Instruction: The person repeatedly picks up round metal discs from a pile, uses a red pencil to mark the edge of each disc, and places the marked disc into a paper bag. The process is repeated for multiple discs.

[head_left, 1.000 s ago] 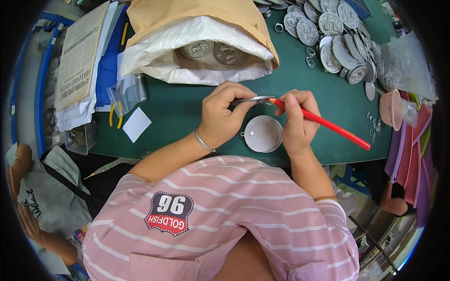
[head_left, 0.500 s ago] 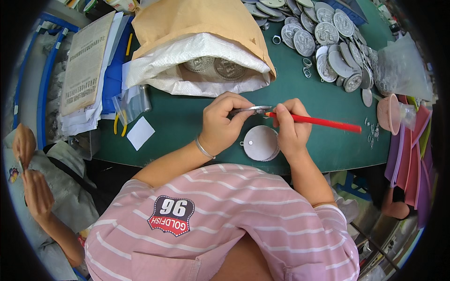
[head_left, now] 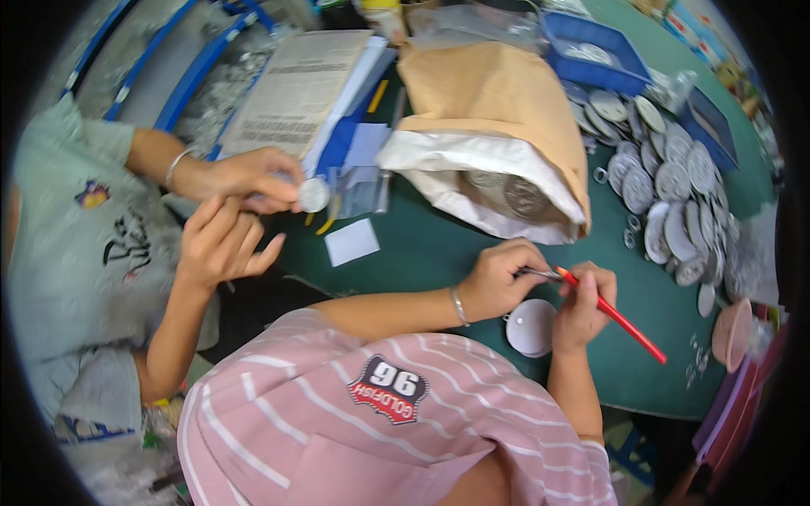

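Note:
My left hand (head_left: 506,277), with a silver bracelet on the wrist, pinches a silver medal (head_left: 537,272) turned edge-on. A red pencil (head_left: 629,327) is in my right hand (head_left: 586,299), its tip at the medal's edge. Just below both hands, a round pale disc (head_left: 527,335) with a small loop and a white dot lies flat on the green table. Fine detail where the tip meets the medal is too small to tell.
A paper sack (head_left: 494,93) holding medals lies beyond my hands. Medals are heaped (head_left: 675,181) at the right, near blue trays (head_left: 591,63) and a pink cup (head_left: 731,329). At left, a co-worker's hand (head_left: 245,179) holds a silver disc (head_left: 314,195) beside papers (head_left: 291,93).
The view has swung left, so the table and my hands appear farther right. The co-worker's hands, now closer in view, show a silver disc. My grip on the medal and pencil looks unchanged.

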Motion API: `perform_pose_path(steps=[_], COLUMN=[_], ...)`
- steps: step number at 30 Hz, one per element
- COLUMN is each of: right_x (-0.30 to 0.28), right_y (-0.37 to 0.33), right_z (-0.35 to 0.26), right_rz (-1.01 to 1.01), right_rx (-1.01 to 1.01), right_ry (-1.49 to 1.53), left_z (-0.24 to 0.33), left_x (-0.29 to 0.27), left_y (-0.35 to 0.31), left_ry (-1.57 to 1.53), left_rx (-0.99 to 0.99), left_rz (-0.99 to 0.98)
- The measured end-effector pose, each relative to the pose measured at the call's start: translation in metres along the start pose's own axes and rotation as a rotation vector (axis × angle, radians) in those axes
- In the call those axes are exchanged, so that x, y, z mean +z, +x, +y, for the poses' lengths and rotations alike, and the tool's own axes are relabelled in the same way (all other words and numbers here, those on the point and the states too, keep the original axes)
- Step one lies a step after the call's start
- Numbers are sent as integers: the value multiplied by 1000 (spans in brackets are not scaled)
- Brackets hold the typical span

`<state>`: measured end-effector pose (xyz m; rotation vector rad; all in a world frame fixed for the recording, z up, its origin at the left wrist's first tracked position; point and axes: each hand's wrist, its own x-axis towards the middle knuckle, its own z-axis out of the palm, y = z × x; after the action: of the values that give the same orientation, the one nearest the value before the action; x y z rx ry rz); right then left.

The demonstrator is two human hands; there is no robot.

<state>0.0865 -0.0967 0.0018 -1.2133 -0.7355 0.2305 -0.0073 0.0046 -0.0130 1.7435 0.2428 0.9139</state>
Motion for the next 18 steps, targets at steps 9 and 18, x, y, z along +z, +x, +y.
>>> perform_pose_path(steps=[9,18], right_x=[-2,-2], right_y=[-2,-2], right_z=[0,3], right_rz=[-5,4], right_rx=[14,0], right_ry=[21,22], left_z=[2,0], left_x=[3,4], left_y=[-1,-3], left_ry=[64,27], left_rx=[20,13], left_rz=[-3,14])
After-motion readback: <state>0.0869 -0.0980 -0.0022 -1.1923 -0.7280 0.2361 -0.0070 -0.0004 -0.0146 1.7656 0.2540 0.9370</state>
